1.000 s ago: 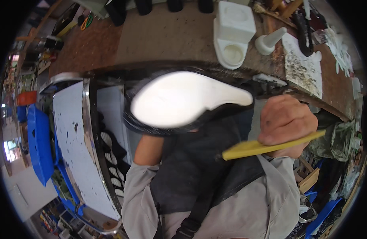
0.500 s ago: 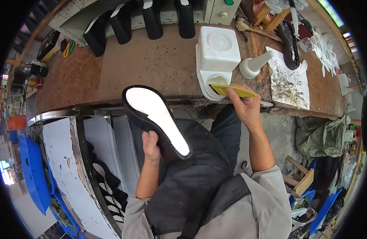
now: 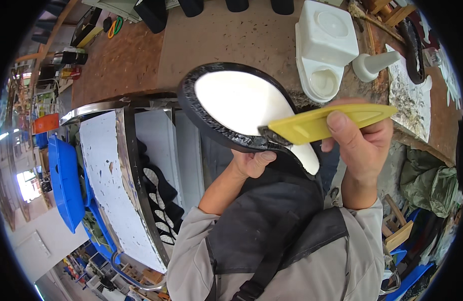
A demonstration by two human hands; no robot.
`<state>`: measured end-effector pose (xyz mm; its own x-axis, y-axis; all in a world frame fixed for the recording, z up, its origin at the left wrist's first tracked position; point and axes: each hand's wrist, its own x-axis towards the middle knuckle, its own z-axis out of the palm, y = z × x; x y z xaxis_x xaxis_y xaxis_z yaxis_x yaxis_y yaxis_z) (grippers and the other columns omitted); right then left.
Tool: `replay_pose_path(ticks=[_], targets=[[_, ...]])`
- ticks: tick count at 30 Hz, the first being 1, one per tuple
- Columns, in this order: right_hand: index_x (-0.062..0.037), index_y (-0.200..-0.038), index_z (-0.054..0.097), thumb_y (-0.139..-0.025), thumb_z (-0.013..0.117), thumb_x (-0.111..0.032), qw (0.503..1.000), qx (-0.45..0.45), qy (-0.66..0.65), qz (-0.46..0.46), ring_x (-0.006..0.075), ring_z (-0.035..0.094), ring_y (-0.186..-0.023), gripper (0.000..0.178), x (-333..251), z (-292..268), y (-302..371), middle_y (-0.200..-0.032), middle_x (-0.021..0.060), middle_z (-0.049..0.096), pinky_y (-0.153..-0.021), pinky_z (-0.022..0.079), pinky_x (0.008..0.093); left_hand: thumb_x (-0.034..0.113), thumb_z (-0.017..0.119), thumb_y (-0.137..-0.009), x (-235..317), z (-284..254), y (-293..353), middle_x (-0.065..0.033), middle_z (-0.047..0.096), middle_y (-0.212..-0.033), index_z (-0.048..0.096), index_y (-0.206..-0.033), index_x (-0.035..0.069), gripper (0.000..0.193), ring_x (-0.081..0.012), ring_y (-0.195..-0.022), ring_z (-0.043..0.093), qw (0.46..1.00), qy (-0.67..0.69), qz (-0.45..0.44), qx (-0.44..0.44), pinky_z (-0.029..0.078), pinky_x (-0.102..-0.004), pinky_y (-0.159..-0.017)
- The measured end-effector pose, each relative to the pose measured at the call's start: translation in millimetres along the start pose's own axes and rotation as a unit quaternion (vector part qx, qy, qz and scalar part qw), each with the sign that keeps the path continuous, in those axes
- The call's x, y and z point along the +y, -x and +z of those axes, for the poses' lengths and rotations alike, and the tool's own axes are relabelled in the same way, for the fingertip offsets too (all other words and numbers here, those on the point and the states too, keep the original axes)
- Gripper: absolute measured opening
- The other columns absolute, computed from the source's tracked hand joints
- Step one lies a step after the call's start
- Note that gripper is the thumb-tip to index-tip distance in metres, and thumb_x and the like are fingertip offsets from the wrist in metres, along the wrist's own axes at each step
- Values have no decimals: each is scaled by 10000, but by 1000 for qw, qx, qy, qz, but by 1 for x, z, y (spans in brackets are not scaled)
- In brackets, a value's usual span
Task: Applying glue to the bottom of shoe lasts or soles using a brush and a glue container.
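Note:
My left hand [image 3: 252, 163] is closed around the underside of a black shoe sole [image 3: 189, 98], held up with its broad end to the far left. A white inlay [image 3: 236, 98] fills the middle of the sole. Wet-looking black shine lies along the rim. In my right hand [image 3: 361, 148] is a yellow flat-handled brush [image 3: 317, 124], pinched between thumb and fingers. Its dark bristle end [image 3: 272, 135] is at the sole's near edge, around the narrowing; whether it touches I cannot tell.
Behind, a white plastic dispenser [image 3: 327, 35] with an open cup stands on the brown workbench [image 3: 211, 45], beside a white cone-tipped bottle [image 3: 374, 65]. Another dark sole [image 3: 412, 50] lies right. Left is a white-panelled rack [image 3: 108, 175] holding soles, with a blue bin [image 3: 65, 183] beyond.
The brush has left the dispenser's cup and come down to the sole. The sole is raised closer and turned, its broad end now more to the left. The view has shifted.

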<state>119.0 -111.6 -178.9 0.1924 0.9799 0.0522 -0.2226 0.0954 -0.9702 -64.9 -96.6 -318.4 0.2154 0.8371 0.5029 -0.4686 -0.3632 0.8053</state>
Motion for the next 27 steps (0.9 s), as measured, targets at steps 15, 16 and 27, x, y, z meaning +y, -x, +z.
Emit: replay_pose_path(ticks=[15, 16, 27], targets=[[9, -851, 680, -744, 739, -168, 857, -92, 212, -461, 165, 591, -559, 215, -16, -6, 52, -757, 123, 682, -487, 425, 272, 676, 649, -718, 57, 19, -26, -245, 418, -1336, 272, -1392, -38, 1052, -278, -918, 596, 981, -86, -148, 93, 546, -315, -639], [-8, -858, 686, -750, 733, -173, 864, -98, 233, -436, 161, 590, -569, 203, -17, -8, 48, -764, 114, 684, -497, 428, 274, 688, 634, -721, 59, 21, -34, -248, 410, -1345, 269, -1393, -39, 1055, -277, -911, 595, 986, -82, -110, 90, 545, -324, -644], [-23, -799, 703, -694, 726, -107, 808, -105, 134, -563, 126, 521, -515, 137, -20, -21, 76, -725, 64, 656, -510, 405, 274, 605, 477, -875, 64, 10, -34, -284, 336, -1401, 210, -1437, -3, 870, -292, -952, 587, 994, -4, -56, 92, 548, -327, -715]])
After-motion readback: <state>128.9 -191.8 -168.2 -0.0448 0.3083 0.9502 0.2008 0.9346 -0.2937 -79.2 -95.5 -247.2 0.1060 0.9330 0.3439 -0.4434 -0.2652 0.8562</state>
